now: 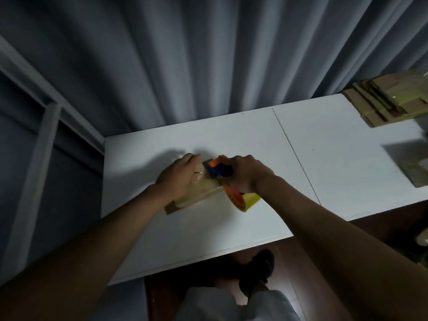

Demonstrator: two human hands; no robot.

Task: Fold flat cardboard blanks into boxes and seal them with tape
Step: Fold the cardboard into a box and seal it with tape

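A small cardboard box [196, 193] lies on the white bench [231, 140], near its left end. The left hand [179, 176] rests on top of the box, fingers fairly straight, pressing it down. The right hand [245, 173] grips a tape gun [222, 171] — orange and blue, with a yellow roll [249, 201] — set against the box's right end. A stack of flat blanks [389, 98] sits at the bench's far right corner — well apart from the box. Grey curtains [185, 54] hang behind.
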